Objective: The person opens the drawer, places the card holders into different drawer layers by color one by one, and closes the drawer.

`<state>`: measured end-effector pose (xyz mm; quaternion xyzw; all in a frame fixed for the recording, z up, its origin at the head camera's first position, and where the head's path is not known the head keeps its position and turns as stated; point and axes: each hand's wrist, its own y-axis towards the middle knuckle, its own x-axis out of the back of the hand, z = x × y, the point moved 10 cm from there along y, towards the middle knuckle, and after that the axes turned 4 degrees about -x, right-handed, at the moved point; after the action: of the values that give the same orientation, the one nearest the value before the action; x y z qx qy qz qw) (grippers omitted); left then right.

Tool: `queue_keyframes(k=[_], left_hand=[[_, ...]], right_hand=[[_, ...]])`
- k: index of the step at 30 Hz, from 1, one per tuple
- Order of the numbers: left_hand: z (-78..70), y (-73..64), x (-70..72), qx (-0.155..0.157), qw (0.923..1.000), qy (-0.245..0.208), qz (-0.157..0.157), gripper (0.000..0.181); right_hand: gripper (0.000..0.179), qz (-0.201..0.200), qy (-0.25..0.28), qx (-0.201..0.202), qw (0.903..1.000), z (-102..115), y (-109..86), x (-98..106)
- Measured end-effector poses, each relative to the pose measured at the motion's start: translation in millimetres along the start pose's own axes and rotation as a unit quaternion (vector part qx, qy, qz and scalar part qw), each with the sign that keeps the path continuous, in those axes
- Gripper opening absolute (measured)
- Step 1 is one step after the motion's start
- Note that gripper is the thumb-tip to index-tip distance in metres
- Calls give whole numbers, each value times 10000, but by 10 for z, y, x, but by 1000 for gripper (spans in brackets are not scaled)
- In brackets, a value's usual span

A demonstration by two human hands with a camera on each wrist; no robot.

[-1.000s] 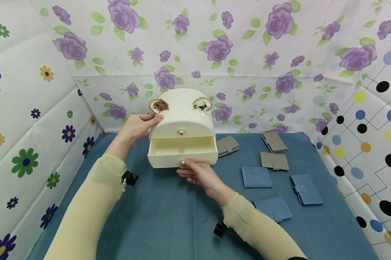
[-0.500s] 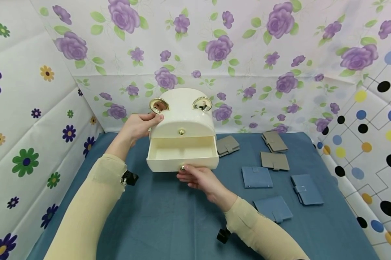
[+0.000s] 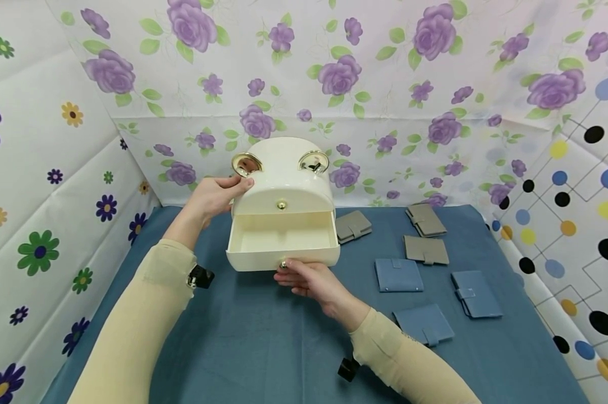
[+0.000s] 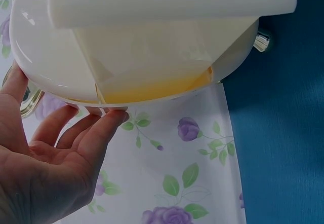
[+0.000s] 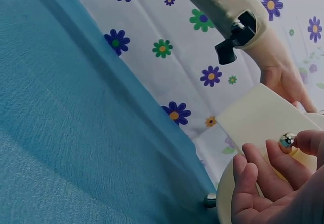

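Note:
A cream storage box (image 3: 291, 179) with two round gold-rimmed eyes stands at the back of the table. Its lower drawer (image 3: 248, 261) is pulled out, and its inside is bare. My left hand (image 3: 214, 197) holds the box's left side, thumb on the front edge; in the left wrist view the fingers of the left hand (image 4: 66, 153) lie along the side wall. At the drawer front, my right hand (image 3: 316, 285) pinches the gold knob (image 5: 287, 142) between thumb and forefinger. The upper drawer knob (image 3: 282, 205) is untouched.
Right of the box lie a grey card holder (image 3: 353, 226), two more grey ones (image 3: 426, 220) and several blue ones (image 3: 398, 275), on a blue cloth (image 3: 263, 348). Flower-patterned sheets (image 3: 304, 67) rise behind and at the left; a dotted sheet (image 3: 581, 241) borders the right.
My right hand has drawn the lower drawer further out toward me. My left hand has stayed in place on the box.

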<state>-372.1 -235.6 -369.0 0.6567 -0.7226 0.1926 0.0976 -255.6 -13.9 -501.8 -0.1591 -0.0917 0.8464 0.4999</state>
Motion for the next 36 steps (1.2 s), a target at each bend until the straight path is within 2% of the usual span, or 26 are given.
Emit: queue_keyframes(k=[11, 18, 26, 31, 36], left_hand=[[2, 1, 1, -18, 10000, 28, -20, 94], [9, 7, 5, -24, 10000, 10, -23, 93], [11, 1, 16, -23, 10000, -7, -22, 93], [15, -2, 14, -18, 10000, -36, -25, 93], [8, -5, 7, -48, 10000, -49, -21, 92]], right_hand=[[57, 83, -267, 33, 9996, 6, 19, 14], [54, 347, -1044, 239, 9936, 43, -19, 53], [48, 605, -2206, 438, 9725, 70, -103, 250], [46, 896, -2765, 404, 9560, 37, -178, 424], [47, 982, -3303, 445, 9377, 16, -281, 663]])
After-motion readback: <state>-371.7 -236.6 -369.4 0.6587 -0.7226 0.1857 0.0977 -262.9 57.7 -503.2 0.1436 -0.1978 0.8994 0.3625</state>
